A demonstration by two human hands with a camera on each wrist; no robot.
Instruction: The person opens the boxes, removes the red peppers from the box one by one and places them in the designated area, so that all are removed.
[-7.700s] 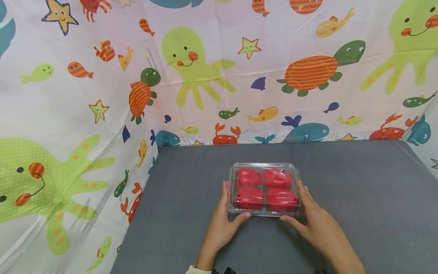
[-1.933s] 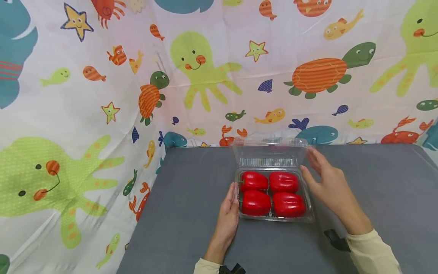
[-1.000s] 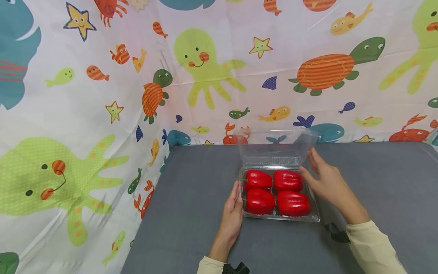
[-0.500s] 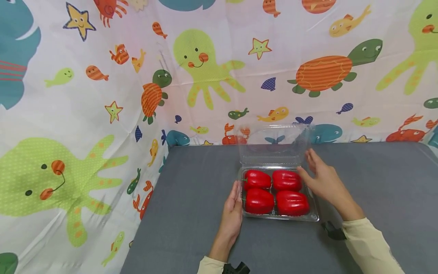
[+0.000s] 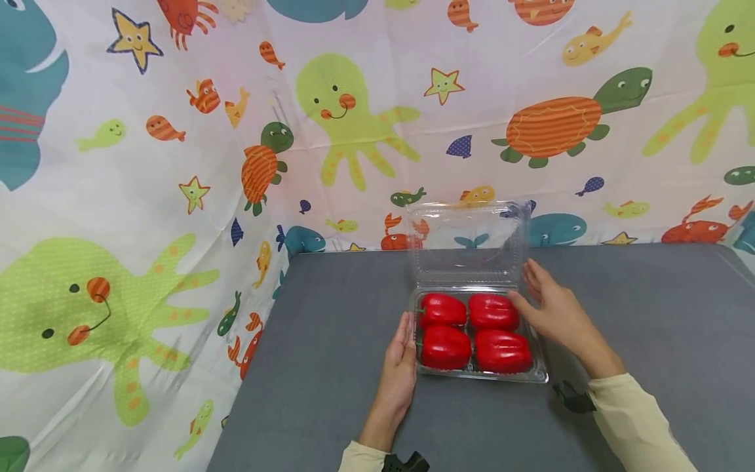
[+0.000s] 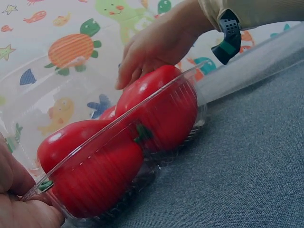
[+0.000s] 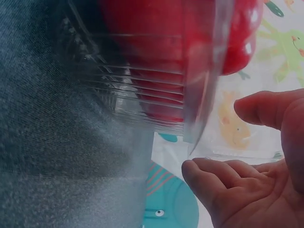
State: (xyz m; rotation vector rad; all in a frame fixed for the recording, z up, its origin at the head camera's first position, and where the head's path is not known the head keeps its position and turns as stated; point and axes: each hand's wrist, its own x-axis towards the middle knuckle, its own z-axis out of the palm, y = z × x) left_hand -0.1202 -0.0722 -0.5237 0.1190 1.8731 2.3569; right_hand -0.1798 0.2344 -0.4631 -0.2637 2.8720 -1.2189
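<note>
A clear plastic clamshell container [image 5: 539,373] stands on the grey table, holding several shiny red bell peppers [image 5: 446,347] in two rows. Its hinged lid [image 5: 466,259] is raised and leans back. My left hand [image 5: 394,377] lies along the container's left side; in the left wrist view, thumb and finger [image 6: 19,176] pinch the rim at a near corner. Close by the back right corner is my right hand [image 5: 557,314], thumb apart from the fingers. The right wrist view shows its fingers [image 7: 204,183] loosely bent, with nothing between them.
A grey cloth covers the table [image 5: 330,367]. Behind it and to the left hangs a white curtain [image 5: 194,59] printed with sea animals. Dark wrist straps [image 5: 572,398] sit at both cuffs.
The container, closed in the oldest frame, is now opened. Its lid has swung further up and back, and the right hand has let go of its edge. The left hand stays at the side.
</note>
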